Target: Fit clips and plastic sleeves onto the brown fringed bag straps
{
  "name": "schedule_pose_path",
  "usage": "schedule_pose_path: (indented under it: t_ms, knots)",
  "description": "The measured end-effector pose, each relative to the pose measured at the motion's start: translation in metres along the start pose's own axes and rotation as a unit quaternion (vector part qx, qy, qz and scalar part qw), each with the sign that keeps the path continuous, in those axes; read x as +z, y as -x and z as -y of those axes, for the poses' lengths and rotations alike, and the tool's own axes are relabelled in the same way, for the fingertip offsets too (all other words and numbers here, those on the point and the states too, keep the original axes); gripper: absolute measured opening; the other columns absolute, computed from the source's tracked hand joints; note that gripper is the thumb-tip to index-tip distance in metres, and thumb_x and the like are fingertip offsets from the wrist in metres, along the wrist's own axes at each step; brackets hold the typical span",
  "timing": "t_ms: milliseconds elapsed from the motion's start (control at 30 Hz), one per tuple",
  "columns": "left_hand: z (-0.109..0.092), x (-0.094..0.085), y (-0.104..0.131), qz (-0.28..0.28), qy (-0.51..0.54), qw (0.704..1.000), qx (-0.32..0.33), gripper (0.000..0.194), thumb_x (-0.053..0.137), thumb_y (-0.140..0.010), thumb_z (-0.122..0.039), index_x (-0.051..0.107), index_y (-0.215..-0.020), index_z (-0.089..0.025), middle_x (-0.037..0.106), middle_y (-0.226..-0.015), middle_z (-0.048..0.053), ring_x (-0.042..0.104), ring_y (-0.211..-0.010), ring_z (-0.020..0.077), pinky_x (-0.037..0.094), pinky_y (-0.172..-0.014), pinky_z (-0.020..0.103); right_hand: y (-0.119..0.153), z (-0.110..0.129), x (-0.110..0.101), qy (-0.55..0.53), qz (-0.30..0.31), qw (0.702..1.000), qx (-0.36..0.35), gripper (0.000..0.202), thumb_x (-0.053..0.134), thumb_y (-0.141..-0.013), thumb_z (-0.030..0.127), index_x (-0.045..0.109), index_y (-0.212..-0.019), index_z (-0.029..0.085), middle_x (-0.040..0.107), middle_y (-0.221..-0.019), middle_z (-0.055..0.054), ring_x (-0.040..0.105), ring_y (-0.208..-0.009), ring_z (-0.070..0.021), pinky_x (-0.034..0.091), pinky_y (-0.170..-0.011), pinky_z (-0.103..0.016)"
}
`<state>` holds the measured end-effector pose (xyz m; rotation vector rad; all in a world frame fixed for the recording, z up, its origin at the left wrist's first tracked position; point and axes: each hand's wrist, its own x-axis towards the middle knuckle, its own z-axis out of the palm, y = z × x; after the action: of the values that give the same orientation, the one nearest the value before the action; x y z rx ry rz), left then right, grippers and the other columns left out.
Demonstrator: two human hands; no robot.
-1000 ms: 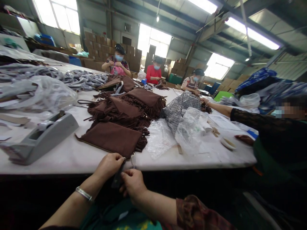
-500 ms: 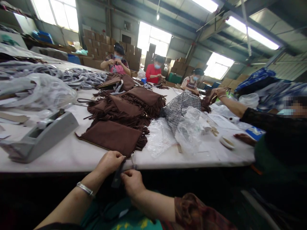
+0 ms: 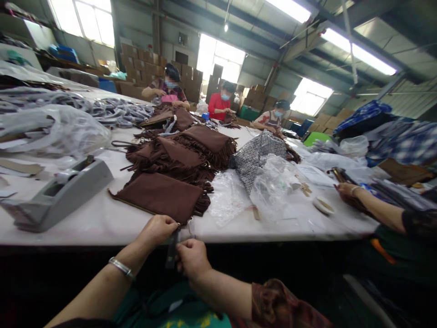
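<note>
A flat brown fringed bag [image 3: 164,193] with a zipper along its near side lies at the table's front edge. At its near corner my left hand [image 3: 159,231] is closed, thumb and forefinger pinching the top of a dark strap [image 3: 171,250]. The strap hangs below the table edge. Just right of it, my right hand [image 3: 194,258] is closed in a pinch on the strap's side. A pale, clear-looking strip [image 3: 191,227] rises above the right fingertips; its link to the strap is hard to make out.
More fringed brown bags [image 3: 170,155] are piled behind. A grey tape dispenser [image 3: 64,193] stands left, near wrapped straps [image 3: 116,111]. Clear plastic [image 3: 273,182] and a tape roll [image 3: 322,206] lie right. A co-worker's hand [image 3: 348,191] holds a brown item; several people sit across.
My right hand has shifted slightly right, and the strap's lower end has swung a little. The co-worker's raised hand at right has come down to the table with the brown item.
</note>
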<state>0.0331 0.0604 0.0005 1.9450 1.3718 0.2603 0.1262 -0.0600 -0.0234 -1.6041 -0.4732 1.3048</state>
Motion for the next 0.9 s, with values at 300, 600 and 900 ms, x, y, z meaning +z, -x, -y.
schedule_pose_path:
  t_ms: [300, 600, 900]
  knots:
    - [-0.004, 0.002, -0.001, 0.0, 0.009, 1.0, -0.008, 0.028, 0.055, -0.071, -0.037, 0.074, -0.069, -0.015, 0.069, -0.063, 0.005, 0.062, -0.066, 0.0202, 0.037, -0.056, 0.027, 0.001, 0.001, -0.001, -0.029, -0.003, 1.0, 0.0, 0.017, 0.057, -0.083, 0.018, 0.054, -0.066, 0.016, 0.056, -0.048, 0.005, 0.041, -0.028, -0.0057, 0.02, -0.028, -0.017]
    - [0.0, -0.004, 0.017, -0.016, 0.008, 1.0, 0.013, 0.035, 0.047, -0.077, -0.041, 0.068, -0.063, -0.017, 0.068, -0.066, 0.007, 0.061, -0.07, 0.0225, 0.036, -0.062, 0.03, -0.001, 0.017, -0.002, -0.004, 0.006, 1.0, 0.007, 0.019, 0.061, -0.081, 0.019, 0.052, -0.064, 0.016, 0.056, -0.048, 0.005, 0.042, -0.028, -0.0053, 0.023, -0.03, -0.017]
    - [0.011, 0.018, 0.049, 0.036, 0.121, 0.992, -0.006, 0.043, 0.051, -0.07, -0.058, 0.063, -0.059, -0.018, 0.064, -0.058, 0.006, 0.056, -0.06, 0.0206, 0.036, -0.055, 0.029, -0.002, 0.01, -0.005, -0.021, 0.004, 1.0, -0.006, 0.021, 0.066, -0.078, 0.027, 0.053, -0.066, 0.016, 0.056, -0.049, 0.005, 0.04, -0.03, -0.0048, 0.023, -0.031, -0.017]
